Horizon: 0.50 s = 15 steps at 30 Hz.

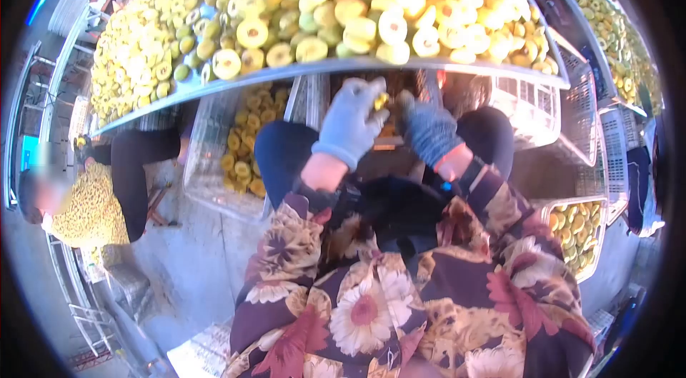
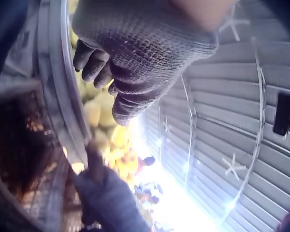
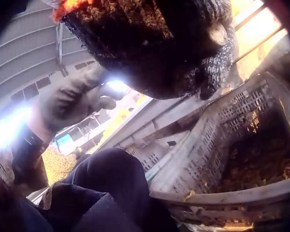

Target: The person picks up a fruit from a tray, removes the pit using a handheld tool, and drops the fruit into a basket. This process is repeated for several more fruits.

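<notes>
At frame centre, just under the rim of the fruit-heaped tray (image 1: 429, 67), I see the left hand (image 1: 350, 124) pinching a small yellow fruit (image 1: 381, 101) toward the right hand (image 1: 429, 133), whose grip curls round a thin brown tool (image 2: 94, 162), probably so scraps drop into the crate (image 3: 208, 159) below.

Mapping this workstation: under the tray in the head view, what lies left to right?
Person in yellow top, clear plastic crate of fruit, pale-grey-gloved left hand, dark-blue-gloved right hand, white mesh basket of fruit.
</notes>
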Available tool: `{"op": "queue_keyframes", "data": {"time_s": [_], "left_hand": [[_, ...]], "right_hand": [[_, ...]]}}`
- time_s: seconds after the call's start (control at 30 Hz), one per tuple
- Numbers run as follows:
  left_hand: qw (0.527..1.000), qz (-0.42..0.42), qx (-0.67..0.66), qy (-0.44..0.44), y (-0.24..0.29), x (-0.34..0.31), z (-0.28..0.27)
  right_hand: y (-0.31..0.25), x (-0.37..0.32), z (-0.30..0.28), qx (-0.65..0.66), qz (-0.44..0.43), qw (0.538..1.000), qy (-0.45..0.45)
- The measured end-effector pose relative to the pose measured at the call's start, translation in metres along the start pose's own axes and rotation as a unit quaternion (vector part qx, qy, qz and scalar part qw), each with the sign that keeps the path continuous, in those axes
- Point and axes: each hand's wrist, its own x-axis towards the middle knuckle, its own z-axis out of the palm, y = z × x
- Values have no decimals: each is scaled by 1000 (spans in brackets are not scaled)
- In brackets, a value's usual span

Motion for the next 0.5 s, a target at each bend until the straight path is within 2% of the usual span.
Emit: {"op": "queue_keyframes", "data": {"time_s": [0.03,0.1,0.2,0.3,0.33,0.4,0.47,0.5], "left_hand": [[999,28,25,2,-8,2,13],[999,8,10,-32,2,4,14],[998,52,39,-27,2,2,26],[998,46,38,20,-1,-1,17],[999,36,26,22,-4,0,15],[988,10,133,73,-6,3,12],[967,-12,223,120,-9,14,3],[966,-29,217,140,-10,20,0]], "right_hand": [[-2,-5,-9,-22,7,1000,8],[-4,-6,-19,-8,59,998,-35],[31,-2,21,111,23,991,-77],[41,5,26,70,25,983,-167],[49,6,31,54,47,981,-182],[77,9,42,15,90,974,-210],[67,8,14,6,150,970,-193],[60,9,2,39,182,966,-181]]}}
